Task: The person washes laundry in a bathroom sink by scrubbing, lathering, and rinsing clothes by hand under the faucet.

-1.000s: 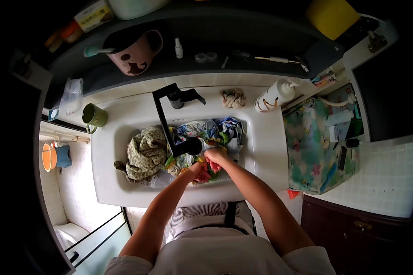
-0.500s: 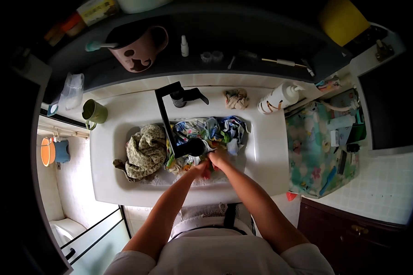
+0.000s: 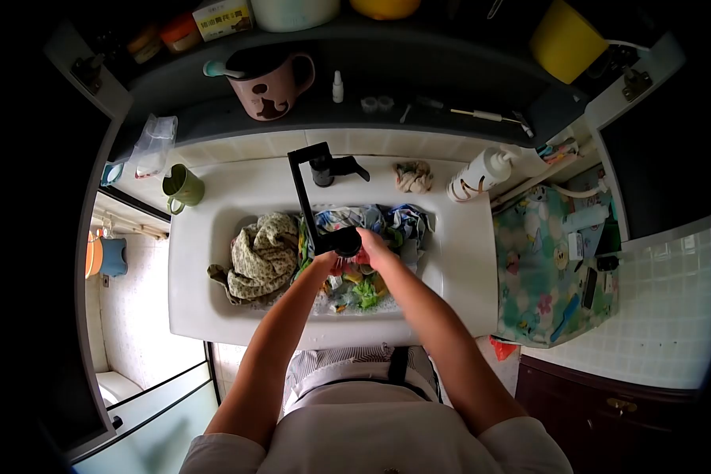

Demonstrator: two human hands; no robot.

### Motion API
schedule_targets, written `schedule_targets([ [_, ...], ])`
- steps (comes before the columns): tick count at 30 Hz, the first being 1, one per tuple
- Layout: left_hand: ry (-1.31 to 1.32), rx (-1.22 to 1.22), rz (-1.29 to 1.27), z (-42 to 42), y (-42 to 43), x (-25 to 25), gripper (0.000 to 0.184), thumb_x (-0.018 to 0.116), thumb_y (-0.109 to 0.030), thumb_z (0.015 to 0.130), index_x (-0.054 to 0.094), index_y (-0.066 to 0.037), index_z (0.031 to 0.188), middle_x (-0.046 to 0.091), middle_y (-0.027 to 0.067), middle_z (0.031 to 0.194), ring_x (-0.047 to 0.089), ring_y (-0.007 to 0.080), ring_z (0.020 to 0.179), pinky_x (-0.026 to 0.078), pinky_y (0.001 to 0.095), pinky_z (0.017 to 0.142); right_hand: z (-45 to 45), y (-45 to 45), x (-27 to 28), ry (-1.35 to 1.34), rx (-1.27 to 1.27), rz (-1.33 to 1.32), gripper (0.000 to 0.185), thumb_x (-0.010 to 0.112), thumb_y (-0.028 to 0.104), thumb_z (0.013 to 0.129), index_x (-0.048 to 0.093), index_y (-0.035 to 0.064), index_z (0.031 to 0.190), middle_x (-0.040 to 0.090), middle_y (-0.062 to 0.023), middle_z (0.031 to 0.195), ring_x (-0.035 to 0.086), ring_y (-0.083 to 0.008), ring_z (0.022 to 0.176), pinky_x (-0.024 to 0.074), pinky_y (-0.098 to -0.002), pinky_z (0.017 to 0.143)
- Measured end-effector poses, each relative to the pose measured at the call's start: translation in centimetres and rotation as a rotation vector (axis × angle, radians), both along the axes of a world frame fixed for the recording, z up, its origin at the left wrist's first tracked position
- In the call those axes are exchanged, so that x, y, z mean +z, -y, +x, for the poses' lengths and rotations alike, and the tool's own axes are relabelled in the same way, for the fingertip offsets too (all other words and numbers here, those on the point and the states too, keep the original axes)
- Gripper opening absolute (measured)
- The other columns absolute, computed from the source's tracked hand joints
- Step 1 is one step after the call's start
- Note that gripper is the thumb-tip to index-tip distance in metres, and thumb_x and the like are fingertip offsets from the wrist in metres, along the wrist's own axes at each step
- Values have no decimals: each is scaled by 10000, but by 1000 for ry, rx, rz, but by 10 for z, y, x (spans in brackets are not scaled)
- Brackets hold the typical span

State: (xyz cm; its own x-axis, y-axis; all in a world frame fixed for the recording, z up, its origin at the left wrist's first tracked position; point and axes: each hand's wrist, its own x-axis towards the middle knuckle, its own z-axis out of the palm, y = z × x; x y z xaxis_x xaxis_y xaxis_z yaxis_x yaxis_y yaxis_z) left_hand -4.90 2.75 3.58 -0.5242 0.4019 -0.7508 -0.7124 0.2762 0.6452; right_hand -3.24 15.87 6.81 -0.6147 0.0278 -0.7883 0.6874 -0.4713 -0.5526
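Observation:
My left hand (image 3: 326, 261) and my right hand (image 3: 376, 246) are close together under the black faucet (image 3: 303, 193), over the white sink (image 3: 175, 276). Both hands are closed on a colourful patterned cloth (image 3: 365, 295), its reddish part showing between them. The faucet head hides some of my fingers. More blue-and-white patterned cloth (image 3: 407, 219) lies bunched behind my hands. To the left, a beige cloth with dark spots (image 3: 262, 257) is heaped in the basin. Suds show along the basin's front side.
A green mug (image 3: 183, 187), a crumpled small cloth (image 3: 413, 177) and a white pump bottle (image 3: 480, 174) stand along the sink's back ledge. Above, a dark shelf (image 3: 419, 71) holds a pink mug (image 3: 270, 91). A patterned cover (image 3: 529, 268) with small items lies right.
Both hands have moved slightly away from me, further under the faucet head, with the cloth. Green and yellow parts of the cloth now show in front of them. The camera view has shifted.

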Motion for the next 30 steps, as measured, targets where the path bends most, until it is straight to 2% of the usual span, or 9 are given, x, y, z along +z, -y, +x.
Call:
schedule_targets([
  [3, 22, -117, -63, 1, 0, -10, 571, 317, -559, 779, 554, -73, 596, 501, 134, 446, 431, 185, 292, 314, 268, 266, 5, 3, -27, 1, 22, 15, 217, 509, 300, 720, 496, 118, 602, 496, -16, 492, 456, -135, 373, 340, -261, 324],
  [6, 338, -248, 138, -10, 21, -40, 477, 350, -468, 810, 562, -100, 593, 511, 65, 459, 412, 131, 302, 293, 242, 283, 15, 3, -37, 100, 168, 119, 298, 472, 348, 745, 508, 88, 605, 500, -49, 477, 434, -168, 328, 320, -276, 296],
  [9, -62, -489, -84, 6, 1, 20, 483, 339, -438, 828, 557, -92, 572, 511, 55, 459, 455, 136, 328, 300, 244, 276, 36, 0, -48, 102, 310, 42, 371, 408, 374, 771, 496, 75, 570, 463, -80, 401, 403, -184, 283, 307, -284, 274],
  [14, -290, -814, -272, 11, 1, -58, 312, 431, -294, 762, 593, -130, 550, 580, 52, 544, 565, 120, 465, 420, 247, 410, 53, 8, -40, 112, 278, 49, 288, 408, 319, 750, 473, 85, 596, 442, -80, 392, 383, -174, 272, 296, -287, 271],
  [16, -113, -737, -374, 15, -4, -4, 262, 440, -282, 733, 612, -154, 582, 594, 49, 566, 569, 113, 483, 445, 256, 471, 53, 10, -44, 180, 269, 46, 278, 405, 315, 750, 468, 83, 611, 429, -75, 388, 376, -172, 273, 292, -288, 271],
  [22, -193, -620, -475, 25, 1, -7, 428, 325, -445, 756, 628, -164, 646, 578, 37, 547, 566, 123, 493, 442, 264, 484, 49, 15, -46, 177, 340, 123, 329, 384, 324, 751, 468, 63, 570, 410, -76, 382, 363, -178, 276, 279, -296, 277],
  [25, -169, -387, -451, 28, -4, 14, 323, 397, -326, 756, 565, -82, 625, 538, 73, 503, 520, 170, 405, 413, 294, 402, 54, 11, -62, 67, 363, 136, 403, 373, 338, 753, 462, 47, 490, 422, -83, 385, 369, -175, 278, 278, -301, 286],
  [29, -300, -317, -432, 38, 4, -37, 507, 328, -525, 773, 588, -90, 783, 560, 53, 585, 542, 148, 449, 439, 271, 435, 63, 17, -70, -87, 350, 249, 426, 361, 344, 759, 491, 36, 494, 438, -86, 370, 389, -170, 281, 294, -296, 301],
  [30, -377, -291, -418, 39, 5, -32, 461, 336, -469, 795, 592, -88, 833, 583, 93, 639, 586, 214, 559, 471, 314, 528, 63, 18, -67, -96, 338, 255, 443, 361, 345, 760, 480, 40, 463, 443, -90, 369, 389, -170, 281, 298, -293, 306],
])
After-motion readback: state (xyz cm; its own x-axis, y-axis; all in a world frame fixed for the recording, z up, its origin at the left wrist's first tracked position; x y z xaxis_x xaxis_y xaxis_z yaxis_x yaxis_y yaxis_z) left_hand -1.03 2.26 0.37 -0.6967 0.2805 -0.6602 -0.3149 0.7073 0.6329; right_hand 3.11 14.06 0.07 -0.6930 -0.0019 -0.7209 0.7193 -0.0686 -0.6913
